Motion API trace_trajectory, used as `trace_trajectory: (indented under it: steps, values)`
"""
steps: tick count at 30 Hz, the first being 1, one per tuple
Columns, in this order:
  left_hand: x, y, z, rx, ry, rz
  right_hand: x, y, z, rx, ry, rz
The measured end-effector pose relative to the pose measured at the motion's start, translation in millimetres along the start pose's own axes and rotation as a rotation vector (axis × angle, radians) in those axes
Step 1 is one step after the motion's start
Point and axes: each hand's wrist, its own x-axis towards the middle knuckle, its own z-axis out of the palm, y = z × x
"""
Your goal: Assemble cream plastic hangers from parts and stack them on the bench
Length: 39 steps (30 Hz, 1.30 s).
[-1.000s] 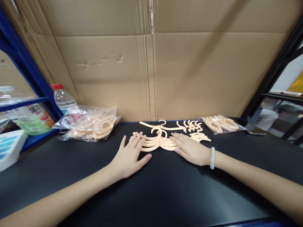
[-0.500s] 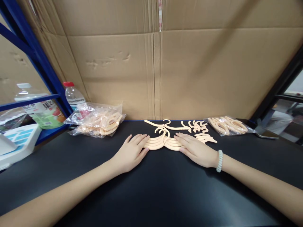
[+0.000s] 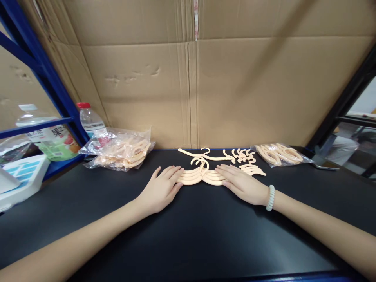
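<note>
- Left hand (image 3: 160,190) lies flat, grip spread, fingertips touching the left end of the stacked small peach hangers (image 3: 202,177); right hand (image 3: 239,184) likewise flat and spread on the right end
- Stack rests mid-tabletop (image 3: 188,235), loose hangers (image 3: 235,156) just behind; bagged hangers (image 3: 122,150) at left
- Risk: uneven inward pressure could fan or buckle the stack; hooks may snag the loose hangers behind

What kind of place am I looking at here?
Probably a small packing or warehouse workstation: flattened cardboard behind a black worktable, blue metal shelving, and plastic bags of small hangers.
</note>
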Motion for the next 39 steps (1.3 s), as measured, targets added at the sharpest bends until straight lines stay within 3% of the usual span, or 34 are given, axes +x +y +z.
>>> trace_trajectory:
  steps: [4,17,25,30,35,39]
  values:
    - [-1,0,-1.0,-0.004,-0.002,-0.013,-1,1,0,0.021,0.058,-0.029]
    - [-1,-3,2.1,-0.059,0.0,-0.015,-2,5,0,0.056,0.075,-0.005]
    - [-4,1,-1.5,-0.042,0.107,0.026,-3,2,-3,0.052,0.111,-0.031]
    - [-4,3,-5.8,-0.102,0.184,0.044,0,4,-8,0.071,0.243,-0.043]
    - [-4,4,-6.8,-0.152,0.217,0.042,3,26,-18,0.043,0.387,0.068]
    - [-2,1,-8.6,-0.18,0.246,0.038,0,57,-25,-0.045,0.416,0.2]
